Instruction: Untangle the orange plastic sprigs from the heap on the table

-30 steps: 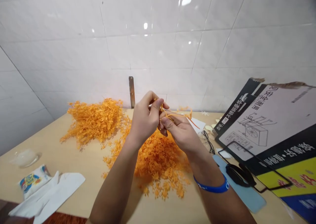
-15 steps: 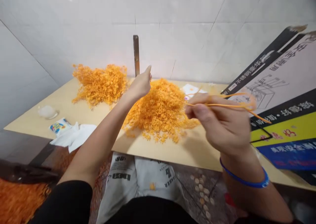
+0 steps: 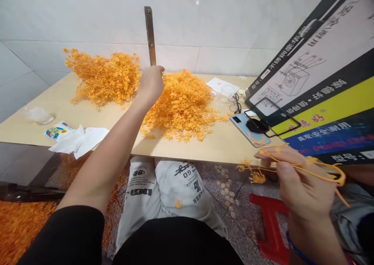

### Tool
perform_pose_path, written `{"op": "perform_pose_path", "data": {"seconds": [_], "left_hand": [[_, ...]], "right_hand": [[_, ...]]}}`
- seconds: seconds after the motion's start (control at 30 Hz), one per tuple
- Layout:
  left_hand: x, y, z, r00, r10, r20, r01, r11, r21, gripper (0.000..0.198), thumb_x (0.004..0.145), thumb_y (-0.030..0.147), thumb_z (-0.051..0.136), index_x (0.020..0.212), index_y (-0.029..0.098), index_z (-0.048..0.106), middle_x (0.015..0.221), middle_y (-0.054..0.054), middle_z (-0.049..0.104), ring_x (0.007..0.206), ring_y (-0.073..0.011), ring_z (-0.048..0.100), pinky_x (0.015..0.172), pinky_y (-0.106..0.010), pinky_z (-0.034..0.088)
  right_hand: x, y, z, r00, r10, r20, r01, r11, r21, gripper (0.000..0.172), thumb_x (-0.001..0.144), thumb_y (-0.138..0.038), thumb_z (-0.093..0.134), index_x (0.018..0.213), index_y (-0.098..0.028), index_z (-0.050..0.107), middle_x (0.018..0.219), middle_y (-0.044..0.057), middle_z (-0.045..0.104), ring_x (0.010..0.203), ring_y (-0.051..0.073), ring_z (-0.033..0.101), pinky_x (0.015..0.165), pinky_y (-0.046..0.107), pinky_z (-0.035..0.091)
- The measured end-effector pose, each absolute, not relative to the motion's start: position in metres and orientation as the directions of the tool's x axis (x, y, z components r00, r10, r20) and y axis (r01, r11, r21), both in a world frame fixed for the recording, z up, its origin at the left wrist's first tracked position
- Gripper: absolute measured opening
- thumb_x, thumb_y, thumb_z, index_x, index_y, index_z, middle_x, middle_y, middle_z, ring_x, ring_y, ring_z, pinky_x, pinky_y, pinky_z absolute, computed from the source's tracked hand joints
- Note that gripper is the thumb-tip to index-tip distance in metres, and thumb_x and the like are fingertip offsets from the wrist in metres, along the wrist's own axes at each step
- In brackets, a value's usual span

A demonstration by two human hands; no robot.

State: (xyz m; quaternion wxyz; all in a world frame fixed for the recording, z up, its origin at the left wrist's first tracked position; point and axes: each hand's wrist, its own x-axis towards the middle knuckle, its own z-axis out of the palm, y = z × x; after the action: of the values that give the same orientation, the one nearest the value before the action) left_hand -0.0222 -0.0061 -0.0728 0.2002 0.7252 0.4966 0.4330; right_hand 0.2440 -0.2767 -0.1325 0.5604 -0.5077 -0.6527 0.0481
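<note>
My left hand (image 3: pixel 152 85) is closed at the lower end of an upright dark metal bar (image 3: pixel 150 35) with small holes or rivets; most of its fingers are hidden. A heap of orange dried-flower sprigs (image 3: pixel 184 105) lies just right of that hand, and a second orange bunch (image 3: pixel 106 78) lies to its left. Off the table's front edge at the right, my right hand (image 3: pixel 304 179) pinches a few thin orange stems (image 3: pixel 318 167). Small orange flower heads (image 3: pixel 257 176) hang from their left end.
A phone (image 3: pixel 248 130) with dark glasses on it lies beside a printed carton (image 3: pixel 304 78). Eyeglasses (image 3: pixel 235 103) and white paper (image 3: pixel 220 85) are behind. Left: tissues (image 3: pixel 80 138), a packet (image 3: pixel 58 130) and a clear cup (image 3: pixel 41 116). A red stool (image 3: pixel 270 226) stands below right.
My left hand has moved onto the metal bar, its raised digit now folded down. My right hand has moved right and down, away from the heap, with the orange stems.
</note>
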Motion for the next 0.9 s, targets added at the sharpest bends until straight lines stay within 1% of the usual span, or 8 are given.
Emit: {"op": "perform_pose_path", "data": {"seconds": [0.17,0.23,0.3,0.4,0.5,0.6,0.73,0.9], "left_hand": [[-0.035,-0.056,-0.075,0.184,0.856,0.482,0.639,-0.478,0.603,0.034,0.090,0.015,0.051,0.125,0.015,0.055,0.129,-0.010,0.057,0.123,-0.0270,0.047,0.112,-0.045,0.030],[-0.045,-0.113,-0.102,0.170,0.856,0.489,0.626,-0.477,0.617,0.027,0.096,0.024,0.041,0.115,0.019,0.060,0.118,-0.007,0.062,0.109,-0.0248,0.056,0.099,-0.042,0.044],[-0.052,-0.178,-0.146,0.291,0.882,0.370,0.549,-0.471,0.691,0.022,0.096,0.029,0.043,0.101,0.025,0.064,0.094,-0.003,0.067,0.088,-0.0229,0.062,0.082,-0.039,0.051],[-0.055,-0.264,-0.222,0.618,0.786,-0.016,0.509,-0.384,0.770,0.020,0.089,0.030,0.054,0.107,0.029,0.064,0.107,-0.004,0.068,0.101,-0.0259,0.062,0.089,-0.039,0.051],[-0.055,-0.307,-0.275,0.545,0.821,-0.171,0.550,-0.196,0.812,0.023,0.088,0.026,0.050,0.107,0.028,0.063,0.104,-0.006,0.066,0.094,-0.0234,0.065,0.082,-0.036,0.055],[-0.061,-0.301,-0.276,0.434,0.894,-0.112,0.488,-0.128,0.864,0.026,0.091,0.032,0.042,0.098,0.034,0.067,0.089,-0.004,0.068,0.084,-0.0248,0.067,0.075,-0.039,0.057],[-0.073,-0.227,-0.207,0.257,0.925,0.281,0.434,-0.370,0.821,0.035,0.084,0.049,0.057,0.118,0.053,0.061,0.098,-0.001,0.072,0.089,-0.0303,0.068,0.075,-0.045,0.057],[-0.071,-0.131,-0.121,0.090,0.904,0.417,0.729,-0.345,0.591,0.061,0.085,0.037,0.060,0.141,0.016,0.048,0.140,-0.018,0.051,0.132,-0.0381,0.043,0.109,-0.059,0.034]], "right_hand": [[0.240,-0.281,-0.147,0.077,0.714,0.696,0.669,0.481,-0.567,0.021,0.090,-0.018,0.052,0.093,-0.025,0.071,0.084,0.004,0.070,0.080,0.022,0.065,0.072,0.036,0.052],[0.241,-0.279,-0.158,0.129,0.717,0.685,0.675,0.442,-0.590,0.021,0.090,-0.017,0.050,0.094,-0.024,0.070,0.084,0.004,0.070,0.082,0.022,0.065,0.074,0.036,0.052],[0.244,-0.275,-0.170,0.150,0.725,0.672,0.676,0.421,-0.605,0.021,0.090,-0.016,0.049,0.094,-0.023,0.069,0.085,0.004,0.069,0.082,0.022,0.064,0.075,0.036,0.051],[0.249,-0.265,-0.181,0.125,0.741,0.660,0.675,0.424,-0.604,0.020,0.090,-0.016,0.050,0.095,-0.022,0.068,0.086,0.004,0.069,0.083,0.022,0.064,0.076,0.036,0.051],[0.248,-0.254,-0.185,0.124,0.731,0.671,0.664,0.441,-0.604,0.020,0.089,-0.016,0.050,0.095,-0.022,0.068,0.086,0.004,0.069,0.082,0.022,0.064,0.074,0.036,0.052],[0.241,-0.243,-0.187,0.153,0.719,0.678,0.644,0.448,-0.620,0.020,0.090,-0.015,0.049,0.093,-0.022,0.067,0.085,0.005,0.068,0.081,0.022,0.064,0.070,0.035,0.053],[0.231,-0.233,-0.187,0.163,0.716,0.679,0.636,0.450,-0.627,0.019,0.091,-0.014,0.050,0.093,-0.021,0.067,0.086,0.005,0.067,0.081,0.021,0.064,0.067,0.031,0.052],[0.218,-0.242,-0.160,0.104,0.759,0.642,0.549,0.495,-0.674,0.018,0.092,-0.017,0.050,0.092,-0.023,0.068,0.087,0.005,0.066,0.082,0.020,0.062,0.071,0.029,0.051]]}}
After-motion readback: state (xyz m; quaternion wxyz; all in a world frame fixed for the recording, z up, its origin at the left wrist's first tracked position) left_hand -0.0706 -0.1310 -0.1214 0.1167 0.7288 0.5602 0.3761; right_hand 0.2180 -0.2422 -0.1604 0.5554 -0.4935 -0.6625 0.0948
